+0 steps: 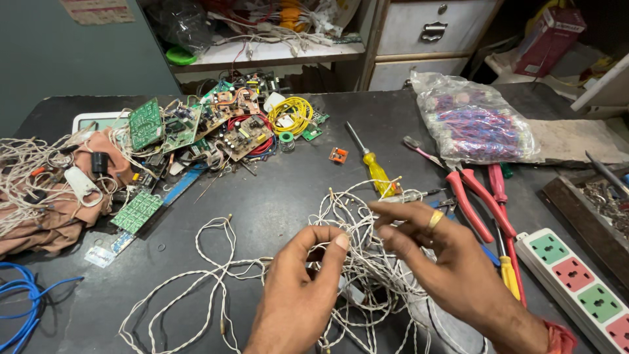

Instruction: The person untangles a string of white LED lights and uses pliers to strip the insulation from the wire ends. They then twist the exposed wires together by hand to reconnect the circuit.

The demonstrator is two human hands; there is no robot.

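Left hand: lower centre, thumb and fingers pinched on a strand of the white wire tangle.
Right hand: lower right of centre, fingers pinched on the same tangle, ring on one finger.
Tangle: on dark worktop, bottom centre.
Circuit boards: upper left.
Yellow-handled screwdriver: centre.
Power strip: lower right.

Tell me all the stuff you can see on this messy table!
white wires: one tangle, table front, under both hands
circuit boards: several, green, back left
yellow wire coil: one, back middle
screwdriver: one, yellow handle, middle
pliers: one, red handles, right
plastic bag: one, clear, back right
power strip: one, white, right edge
blue cable: one, front left
left hand: pinching wires
right hand: ringed, at wires
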